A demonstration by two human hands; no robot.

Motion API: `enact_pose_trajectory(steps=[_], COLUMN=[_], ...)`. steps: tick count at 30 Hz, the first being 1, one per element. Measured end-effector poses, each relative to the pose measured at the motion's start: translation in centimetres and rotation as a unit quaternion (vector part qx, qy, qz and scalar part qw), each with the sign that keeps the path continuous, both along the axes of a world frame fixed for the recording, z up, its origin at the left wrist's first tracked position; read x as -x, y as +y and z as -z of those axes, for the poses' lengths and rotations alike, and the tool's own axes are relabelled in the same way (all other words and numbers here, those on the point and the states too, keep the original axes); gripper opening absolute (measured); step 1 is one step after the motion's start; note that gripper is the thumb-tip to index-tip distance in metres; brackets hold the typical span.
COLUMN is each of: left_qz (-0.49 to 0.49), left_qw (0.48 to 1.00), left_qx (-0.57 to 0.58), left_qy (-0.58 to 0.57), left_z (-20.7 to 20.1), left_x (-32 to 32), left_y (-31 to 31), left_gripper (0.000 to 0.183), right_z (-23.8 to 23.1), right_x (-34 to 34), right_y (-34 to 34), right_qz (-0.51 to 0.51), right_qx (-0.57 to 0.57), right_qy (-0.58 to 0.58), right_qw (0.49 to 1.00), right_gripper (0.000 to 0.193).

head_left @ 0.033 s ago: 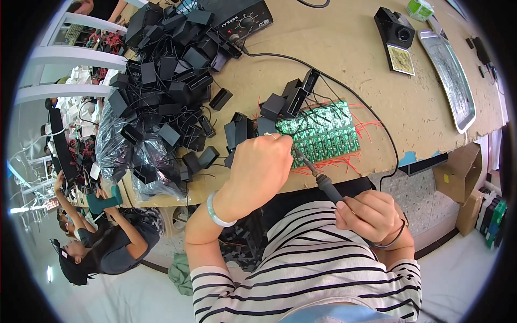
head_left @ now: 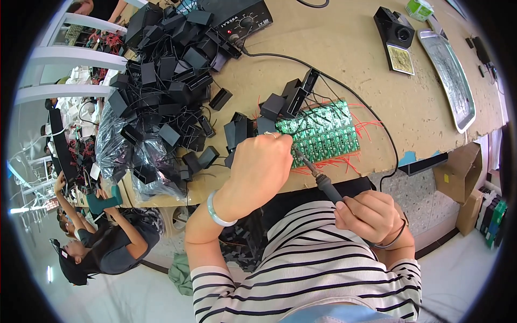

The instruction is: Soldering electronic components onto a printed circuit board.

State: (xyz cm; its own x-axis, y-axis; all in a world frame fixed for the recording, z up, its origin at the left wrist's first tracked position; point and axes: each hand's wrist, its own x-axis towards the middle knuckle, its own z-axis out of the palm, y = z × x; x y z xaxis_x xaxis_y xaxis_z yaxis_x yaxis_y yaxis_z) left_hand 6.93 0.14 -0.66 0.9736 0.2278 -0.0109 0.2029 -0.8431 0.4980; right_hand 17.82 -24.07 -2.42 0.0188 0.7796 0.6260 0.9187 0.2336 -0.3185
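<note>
A panel of green circuit boards [head_left: 336, 141] lies on the table in front of me, with red wires sticking out along its edges. Black wires run over it from several small black plastic boxes [head_left: 273, 106] at its left. My right hand [head_left: 371, 216] is closed round the handle of a soldering iron [head_left: 328, 187], whose tip reaches the panel's near left part. Beside that tip, my left hand [head_left: 263, 164] is closed, fingertips down at the panel's left end. Whatever those fingers pinch is hidden behind the hand.
Wired black boxes [head_left: 175, 91] are heaped at left, partly on clear plastic bags [head_left: 114, 142]. A soldering station [head_left: 245, 22] stands behind, its cable [head_left: 344, 78] arching around the panel. An iron stand [head_left: 396, 29] and metal tray [head_left: 452, 89] lie right. A co-worker [head_left: 116, 242] is at far left.
</note>
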Motion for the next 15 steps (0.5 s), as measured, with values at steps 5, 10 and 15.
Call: enact_pose_trajectory(steps=[5, 10, 15], left_qz=[-0.009, -0.016, -0.016], left_qw=[1.0, 1.0, 1.0], left_qx=[0.002, -0.006, -0.007], left_qy=[0.01, -0.002, 0.0], left_z=[-0.14, 0.02, 0.07], left_x=[-0.17, -0.02, -0.17], left_y=[-0.24, -0.55, -0.46], left_gripper=[0.007, 0.008, 0.007], right_z=[-0.54, -0.4, -0.31], right_x=[-0.12, -0.34, -0.3], right_y=[-0.2, -0.32, -0.46], right_qz=[-0.025, -0.046, -0.044], right_qx=[0.04, 0.034, 0.034], right_qy=[-0.039, -0.076, -0.07], right_qw=[0.998, 0.995, 0.996], right_gripper=[0.015, 0.018, 0.021])
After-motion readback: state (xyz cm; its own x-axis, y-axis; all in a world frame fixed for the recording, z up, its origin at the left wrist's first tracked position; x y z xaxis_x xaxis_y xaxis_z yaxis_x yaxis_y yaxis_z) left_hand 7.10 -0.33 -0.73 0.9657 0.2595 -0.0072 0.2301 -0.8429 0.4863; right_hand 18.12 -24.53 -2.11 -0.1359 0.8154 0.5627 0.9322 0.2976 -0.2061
